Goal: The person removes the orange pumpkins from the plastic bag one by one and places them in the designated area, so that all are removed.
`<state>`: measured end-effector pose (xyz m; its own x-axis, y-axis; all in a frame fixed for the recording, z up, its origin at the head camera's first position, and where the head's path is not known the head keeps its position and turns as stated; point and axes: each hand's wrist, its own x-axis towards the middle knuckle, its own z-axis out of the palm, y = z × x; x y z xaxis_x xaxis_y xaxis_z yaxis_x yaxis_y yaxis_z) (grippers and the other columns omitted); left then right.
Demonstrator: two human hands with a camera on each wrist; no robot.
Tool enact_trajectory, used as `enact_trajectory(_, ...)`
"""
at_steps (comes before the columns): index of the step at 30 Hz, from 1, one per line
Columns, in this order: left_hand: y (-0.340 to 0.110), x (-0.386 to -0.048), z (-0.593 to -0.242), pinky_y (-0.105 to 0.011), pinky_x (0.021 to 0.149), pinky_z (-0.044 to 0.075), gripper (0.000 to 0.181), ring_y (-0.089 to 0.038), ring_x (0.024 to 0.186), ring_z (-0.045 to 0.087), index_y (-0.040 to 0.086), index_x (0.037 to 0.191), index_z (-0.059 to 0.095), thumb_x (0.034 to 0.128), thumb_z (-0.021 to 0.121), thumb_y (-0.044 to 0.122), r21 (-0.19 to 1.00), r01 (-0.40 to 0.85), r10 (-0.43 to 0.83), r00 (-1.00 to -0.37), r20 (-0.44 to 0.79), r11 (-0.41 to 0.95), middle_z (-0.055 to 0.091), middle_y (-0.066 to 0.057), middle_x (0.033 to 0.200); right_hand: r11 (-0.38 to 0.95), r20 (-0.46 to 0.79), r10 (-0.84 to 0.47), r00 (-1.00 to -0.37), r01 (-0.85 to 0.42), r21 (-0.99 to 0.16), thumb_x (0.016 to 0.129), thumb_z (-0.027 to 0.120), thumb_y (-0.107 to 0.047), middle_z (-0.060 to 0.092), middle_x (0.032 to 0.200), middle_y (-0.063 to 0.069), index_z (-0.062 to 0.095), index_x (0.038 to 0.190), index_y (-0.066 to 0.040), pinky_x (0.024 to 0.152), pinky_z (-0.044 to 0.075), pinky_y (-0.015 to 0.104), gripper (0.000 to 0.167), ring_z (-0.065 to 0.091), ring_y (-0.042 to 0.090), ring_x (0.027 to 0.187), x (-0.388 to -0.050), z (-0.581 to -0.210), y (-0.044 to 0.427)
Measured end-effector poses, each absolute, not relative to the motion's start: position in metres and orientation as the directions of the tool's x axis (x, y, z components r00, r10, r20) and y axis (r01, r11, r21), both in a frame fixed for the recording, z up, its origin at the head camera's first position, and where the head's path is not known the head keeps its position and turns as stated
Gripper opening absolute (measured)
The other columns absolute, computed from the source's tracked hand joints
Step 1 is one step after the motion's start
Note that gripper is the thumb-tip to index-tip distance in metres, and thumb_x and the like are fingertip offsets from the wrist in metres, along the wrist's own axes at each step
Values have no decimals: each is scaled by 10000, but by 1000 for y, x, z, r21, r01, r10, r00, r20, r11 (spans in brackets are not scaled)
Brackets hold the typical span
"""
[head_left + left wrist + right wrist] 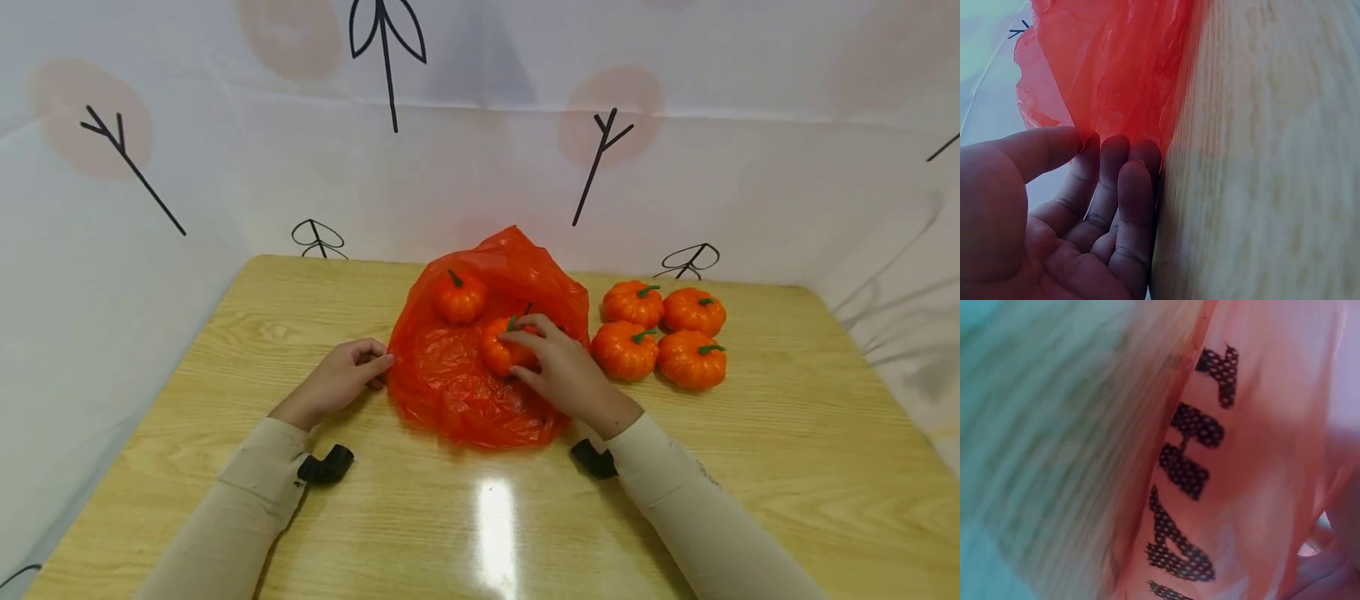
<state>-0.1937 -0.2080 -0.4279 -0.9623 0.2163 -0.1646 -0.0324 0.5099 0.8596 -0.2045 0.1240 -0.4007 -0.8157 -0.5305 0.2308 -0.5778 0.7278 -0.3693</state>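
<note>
A red plastic bag [442,400] lies spread on the table with its mouth facing up. My left hand [348,375] pinches the bag's left edge between thumb and index finger; the left wrist view shows this pinch [1088,206] close up. Inside the bag, my right hand [558,367] holds a small orange pumpkin [497,348] with its fingers and thumb curled about it. Another small pumpkin [461,298] with a green stem sits farther back in the bag. Black print on the bag [1260,456] fills much of the right wrist view, where the right hand is mostly hidden.
Several more small pumpkins [692,360] stand grouped just right of the bag on the wooden table [780,450]. A white patterned cloth [480,167] hangs behind the table. Black wrist mounts [326,465] stick out from both sleeves.
</note>
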Motion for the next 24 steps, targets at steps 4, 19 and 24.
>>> enact_trajectory(4,-208,-194,-427,-297,816,533,254,-191,857,633,39,1073,627,1036,562,282,855,-31,212,-963,-163,518,666,-76,944,719,237,-542,-806,-591,-366,898,765,-200,509,1363,77,645,1329,-186,786,577,379,448,668,226,947,-205,-399,126)
enact_trajectory(19,-207,-194,-428,-291,806,538,251,-189,854,631,31,1082,620,1037,561,270,854,-37,216,-961,-173,520,658,-75,942,654,338,-564,-753,-658,-373,883,778,-183,529,1349,68,670,1288,-192,825,594,341,419,678,264,1055,-191,-401,135)
enact_trajectory(24,-208,-193,-427,-284,803,540,256,-186,855,631,27,1083,618,1038,559,272,855,-30,218,-962,-166,518,656,-77,943,627,407,-598,-690,-719,-299,850,809,-156,543,1345,80,675,1282,-176,867,587,354,452,659,271,1105,-186,-400,139)
